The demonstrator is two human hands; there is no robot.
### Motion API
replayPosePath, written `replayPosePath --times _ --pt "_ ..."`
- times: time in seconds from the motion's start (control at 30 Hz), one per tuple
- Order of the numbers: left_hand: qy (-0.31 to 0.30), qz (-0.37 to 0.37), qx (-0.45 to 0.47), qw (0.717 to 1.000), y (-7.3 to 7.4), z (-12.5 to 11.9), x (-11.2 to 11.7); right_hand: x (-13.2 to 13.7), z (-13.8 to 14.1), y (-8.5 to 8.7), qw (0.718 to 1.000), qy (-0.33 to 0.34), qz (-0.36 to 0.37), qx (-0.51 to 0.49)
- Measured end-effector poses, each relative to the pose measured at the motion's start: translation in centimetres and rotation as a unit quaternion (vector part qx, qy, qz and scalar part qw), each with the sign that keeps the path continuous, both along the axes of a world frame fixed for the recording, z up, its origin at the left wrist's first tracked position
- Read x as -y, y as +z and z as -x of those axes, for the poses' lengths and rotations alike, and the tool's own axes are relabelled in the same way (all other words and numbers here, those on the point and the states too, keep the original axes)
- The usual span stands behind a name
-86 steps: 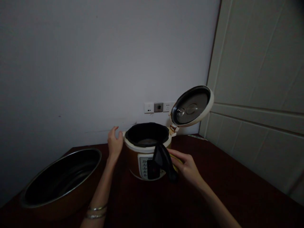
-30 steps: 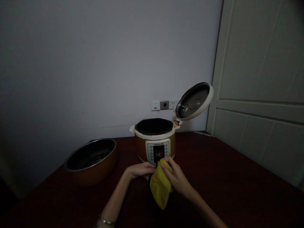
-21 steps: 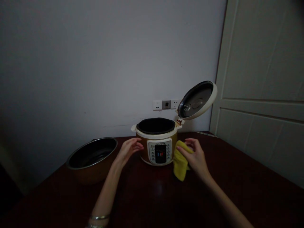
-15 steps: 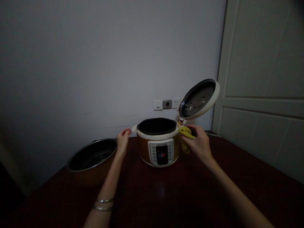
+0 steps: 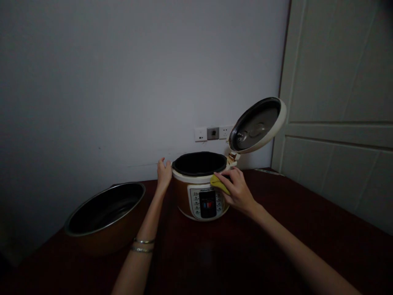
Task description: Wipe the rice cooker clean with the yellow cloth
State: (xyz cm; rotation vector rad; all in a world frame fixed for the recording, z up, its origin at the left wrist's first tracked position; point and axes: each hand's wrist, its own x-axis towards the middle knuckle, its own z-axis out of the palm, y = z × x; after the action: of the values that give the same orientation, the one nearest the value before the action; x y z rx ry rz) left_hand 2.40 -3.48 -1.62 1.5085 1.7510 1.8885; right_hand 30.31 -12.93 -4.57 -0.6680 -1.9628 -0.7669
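A white and gold electric cooker (image 5: 183,192) stands on the table with its lid (image 5: 258,127) raised on the right. Its dark inner pot (image 5: 199,164) sits inside. My left hand (image 5: 164,175) is closed at the cooker's left side, where it covers the white side handle. In my right hand (image 5: 241,192) is a folded yellow cloth (image 5: 218,184), pressed against the front of the white rim just above the control panel (image 5: 207,204). The fingertips of the left hand are partly hidden.
To the left, a wide pot (image 5: 106,237) with a dark inside rests tilted on the dark red table (image 5: 190,258). Wall sockets (image 5: 213,133) are behind the cooker. A pale panelled door (image 5: 334,98) stands on the right.
My right hand has brought the yellow cloth from the cooker's right side round to the front rim. My left hand has come closer against the left side handle. The view has shifted slightly.
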Motion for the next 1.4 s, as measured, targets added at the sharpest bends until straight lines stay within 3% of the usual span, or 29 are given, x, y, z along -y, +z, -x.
replayPosePath --times 0.23,0.43,0.77,1.0,1.07,1.2,1.4 --pt "-0.022 0.031 -0.030 0.999 -1.0 -0.1 -0.3 0.8 2.8 2.5 0.993 0.041 0.074 0.082" --pt "-0.027 0.039 -0.040 0.998 -0.7 -0.2 0.3 2.0 7.0 3.8 0.986 -0.037 0.039 0.159" --pt "-0.024 0.059 -0.061 0.996 -0.5 -0.4 0.5 2.8 2.5 4.9 0.974 -0.056 0.140 0.167" --pt "-0.019 0.045 -0.073 0.996 -0.9 0.0 0.0 2.8 8.1 4.8 0.972 -0.068 0.098 0.203" --pt "-0.022 0.045 -0.082 0.995 -1.0 0.1 0.0 2.7 8.6 4.8 0.971 -0.059 0.103 0.206" --pt "-0.025 0.051 -0.085 0.995 -1.1 0.2 0.0 2.6 6.0 4.9 0.969 -0.041 0.154 0.191" --pt "-0.032 0.040 -0.065 0.997 -1.2 0.1 0.1 3.4 1.5 6.4 0.949 -0.027 0.291 0.115"
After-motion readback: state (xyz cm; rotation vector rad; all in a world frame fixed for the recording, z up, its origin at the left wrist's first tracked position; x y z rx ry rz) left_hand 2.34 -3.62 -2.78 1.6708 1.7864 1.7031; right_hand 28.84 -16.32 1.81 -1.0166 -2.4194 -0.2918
